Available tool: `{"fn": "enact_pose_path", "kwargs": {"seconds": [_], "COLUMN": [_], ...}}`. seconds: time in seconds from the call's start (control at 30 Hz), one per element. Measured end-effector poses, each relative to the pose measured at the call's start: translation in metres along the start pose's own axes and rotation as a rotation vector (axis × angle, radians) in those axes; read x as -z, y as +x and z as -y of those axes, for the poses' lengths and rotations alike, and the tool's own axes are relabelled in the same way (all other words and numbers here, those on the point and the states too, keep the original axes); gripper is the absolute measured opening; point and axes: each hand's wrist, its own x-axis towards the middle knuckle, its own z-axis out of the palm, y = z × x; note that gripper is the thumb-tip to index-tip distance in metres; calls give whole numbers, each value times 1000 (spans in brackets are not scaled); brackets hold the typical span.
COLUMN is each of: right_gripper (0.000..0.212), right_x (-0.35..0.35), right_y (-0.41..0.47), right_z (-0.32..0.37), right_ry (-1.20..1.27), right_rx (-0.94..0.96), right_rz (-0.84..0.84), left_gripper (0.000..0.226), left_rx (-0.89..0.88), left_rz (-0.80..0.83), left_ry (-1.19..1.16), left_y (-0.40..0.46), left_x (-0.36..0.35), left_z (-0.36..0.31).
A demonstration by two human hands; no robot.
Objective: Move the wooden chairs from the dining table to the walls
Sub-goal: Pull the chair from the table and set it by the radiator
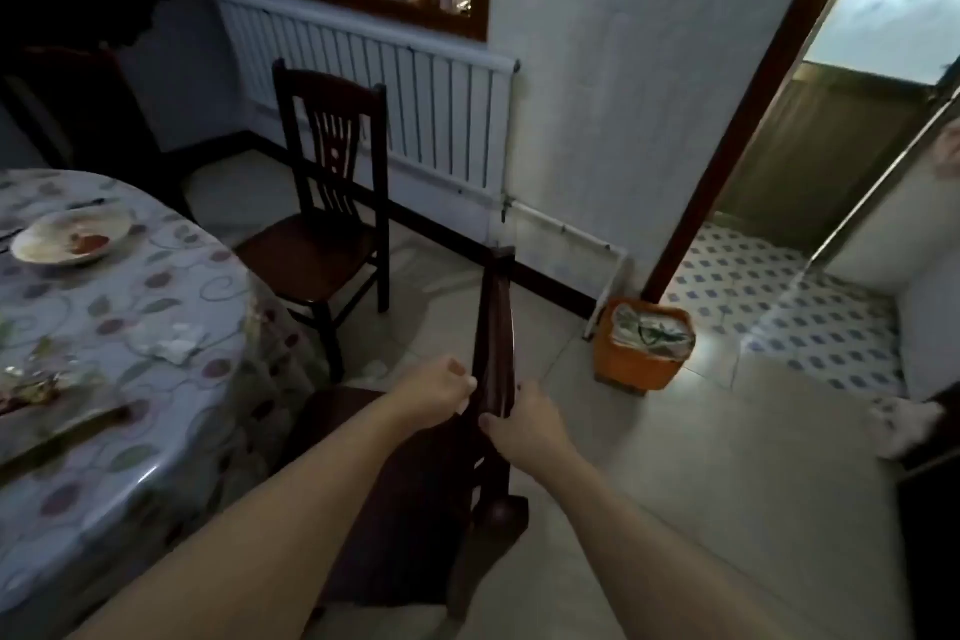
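Note:
A dark wooden chair stands right below me beside the round dining table, its seat toward the table. My left hand grips the top rail of its backrest from the left side. My right hand grips the same rail from the right, a little nearer to me. A second dark wooden chair stands farther off, its back toward the white radiator on the wall and its seat by the table's edge.
The table carries a floral cloth, a used plate and scraps. An orange waste bin sits by the wall near an open doorway at right. Pale floor tiles lie open to the right; a dark object edges in at far right.

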Motion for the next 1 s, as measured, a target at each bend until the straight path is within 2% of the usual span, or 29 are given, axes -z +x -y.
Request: {"fn": "enact_pose_path", "kwargs": {"seconds": [0.13,0.2,0.33,0.53,0.7,0.9,1.0], "right_gripper": [47,40,28,31,34,37,37], "right_x": [-10,-15,-16,-18,-14,-4,5], "right_y": [24,32,42,53,67,102,119], "right_z": [-5,-7,-7,3,27,73,91], "right_ry": [56,96,147,173,104,3,-22], "right_rx": [-94,-118,-145,-183,-167,-121,-104], "right_rz": [3,4,-6,-5,24,105,133], "left_gripper": [15,16,29,58,52,55,45], "left_rx": [50,63,110,277,346,344,350], "left_rz": [-14,14,115,178,157,125,81], "left_ry": [-82,-128,-243,-323,-455,-548,-586], "left_y": [42,58,83,109,124,154,169], "left_x": [-9,-15,-25,-23,-3,44,59], "left_z": [0,1,-7,-12,-11,-8,-11]}}
